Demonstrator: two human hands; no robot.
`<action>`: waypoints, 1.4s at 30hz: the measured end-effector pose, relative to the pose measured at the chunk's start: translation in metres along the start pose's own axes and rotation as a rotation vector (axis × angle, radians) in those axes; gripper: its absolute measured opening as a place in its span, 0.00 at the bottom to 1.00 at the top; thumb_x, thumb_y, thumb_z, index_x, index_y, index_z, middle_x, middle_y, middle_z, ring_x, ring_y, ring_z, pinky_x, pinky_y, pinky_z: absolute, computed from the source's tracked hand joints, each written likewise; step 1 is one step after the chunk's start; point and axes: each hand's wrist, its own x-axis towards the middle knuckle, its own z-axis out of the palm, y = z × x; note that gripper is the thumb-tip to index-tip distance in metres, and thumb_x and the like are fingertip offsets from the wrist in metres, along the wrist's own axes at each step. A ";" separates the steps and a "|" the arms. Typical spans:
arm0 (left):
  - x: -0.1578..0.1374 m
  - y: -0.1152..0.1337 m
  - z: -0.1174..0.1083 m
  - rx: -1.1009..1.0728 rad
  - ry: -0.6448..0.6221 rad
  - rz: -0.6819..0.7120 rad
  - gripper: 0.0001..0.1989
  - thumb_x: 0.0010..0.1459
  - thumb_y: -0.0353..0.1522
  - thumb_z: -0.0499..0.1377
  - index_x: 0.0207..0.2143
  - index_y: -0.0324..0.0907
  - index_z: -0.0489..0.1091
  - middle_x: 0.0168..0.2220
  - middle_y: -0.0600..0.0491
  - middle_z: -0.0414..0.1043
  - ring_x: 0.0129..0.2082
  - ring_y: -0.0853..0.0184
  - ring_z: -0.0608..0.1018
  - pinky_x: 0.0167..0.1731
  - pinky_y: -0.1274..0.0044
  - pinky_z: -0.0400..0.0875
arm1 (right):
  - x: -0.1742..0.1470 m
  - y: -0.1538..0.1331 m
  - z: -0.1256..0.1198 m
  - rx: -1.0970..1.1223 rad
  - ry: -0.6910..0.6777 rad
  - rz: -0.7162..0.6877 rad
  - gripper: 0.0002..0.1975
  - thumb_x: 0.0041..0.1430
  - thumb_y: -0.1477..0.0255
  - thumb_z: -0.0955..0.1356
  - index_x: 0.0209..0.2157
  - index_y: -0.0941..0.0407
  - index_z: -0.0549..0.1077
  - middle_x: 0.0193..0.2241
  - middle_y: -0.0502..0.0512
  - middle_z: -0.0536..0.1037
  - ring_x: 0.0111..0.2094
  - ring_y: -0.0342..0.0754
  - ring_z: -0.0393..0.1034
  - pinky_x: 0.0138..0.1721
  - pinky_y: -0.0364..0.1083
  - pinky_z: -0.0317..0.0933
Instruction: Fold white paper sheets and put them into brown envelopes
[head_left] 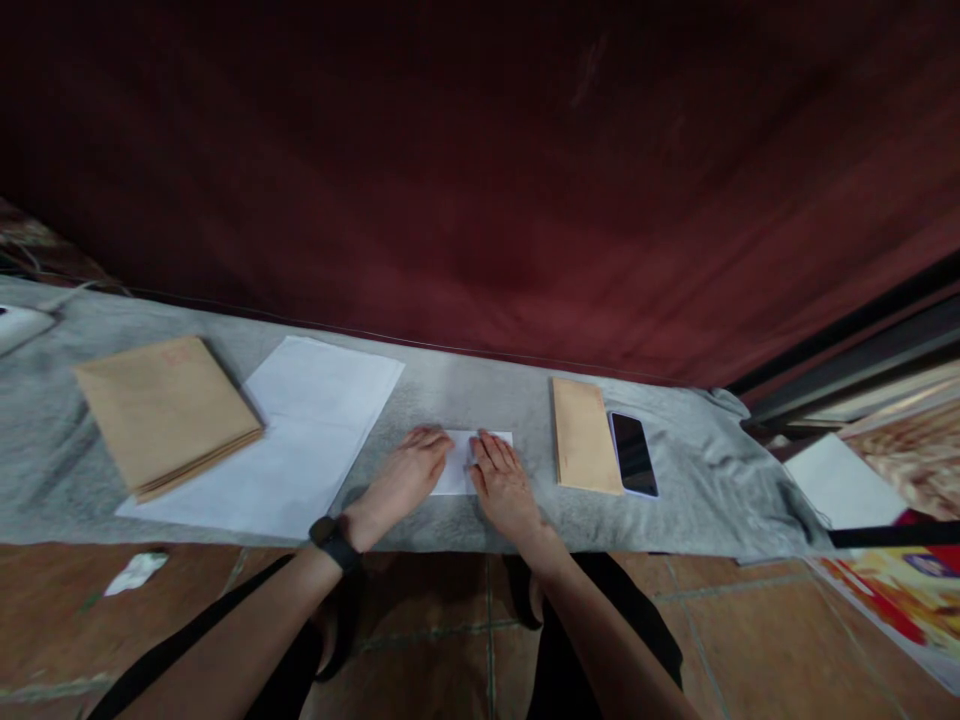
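A small white sheet of paper (459,468), folded into a strip, lies flat on the grey cloth between my hands. My left hand (409,465), with a black watch on its wrist, presses on the paper's left end with its fingers bent and close together. On the right part of the strip, my right hand (504,482) rests palm down, fingers stretched out flat. Both hands hide parts of the paper, including its ends.
To the left, a stack of brown envelopes (169,405) overlaps large white sheets (322,410). Right of my hands lie a narrower brown envelope stack (586,435) and a phone (634,455). The grey cloth (697,480) covers a narrow surface before a dark red panel (450,200).
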 end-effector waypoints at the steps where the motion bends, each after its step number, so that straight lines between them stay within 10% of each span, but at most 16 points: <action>1: 0.001 0.006 0.005 0.036 0.022 0.010 0.18 0.66 0.28 0.48 0.51 0.40 0.74 0.52 0.44 0.77 0.55 0.59 0.77 0.62 0.63 0.66 | 0.000 0.000 0.001 -0.007 -0.007 0.003 0.25 0.72 0.69 0.59 0.67 0.59 0.63 0.69 0.60 0.61 0.69 0.53 0.54 0.69 0.56 0.51; 11: -0.002 0.037 0.058 0.199 0.028 -0.049 0.36 0.71 0.48 0.41 0.70 0.32 0.53 0.70 0.38 0.56 0.71 0.56 0.57 0.70 0.61 0.51 | -0.005 -0.002 0.006 -0.121 -0.018 -0.031 0.30 0.69 0.77 0.58 0.71 0.60 0.54 0.70 0.61 0.56 0.71 0.53 0.49 0.70 0.56 0.47; 42: -0.016 0.023 0.043 0.251 0.019 -0.061 0.47 0.60 0.61 0.51 0.68 0.34 0.56 0.71 0.32 0.51 0.71 0.48 0.55 0.68 0.57 0.51 | 0.001 0.022 -0.009 -0.070 0.125 0.086 0.23 0.70 0.74 0.58 0.63 0.62 0.66 0.58 0.68 0.73 0.62 0.55 0.62 0.65 0.59 0.54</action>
